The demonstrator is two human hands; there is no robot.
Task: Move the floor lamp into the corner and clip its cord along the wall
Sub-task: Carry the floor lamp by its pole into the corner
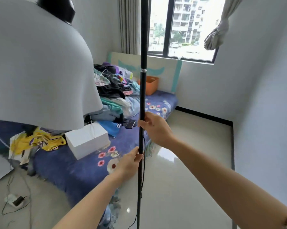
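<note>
Standing upright beside the bed (83, 171), the lamp pole (142, 96) ran straight up between both hands: the right hand (156, 129) was curled around it higher up, the left hand (131, 161) pinched it just below. The cord (143, 162) hung down along the pole. The empty corner (231, 123) lay ahead to the right, on the right hand's side

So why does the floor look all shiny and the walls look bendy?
Head view: daylight from the dark-framed window bounces off the glossy pale tiled floor as glare; the wide-angle lens curves the white walls; the big white lampshade is close and soft, and both hands on the thin black lamp pole look slightly blurred.
</note>
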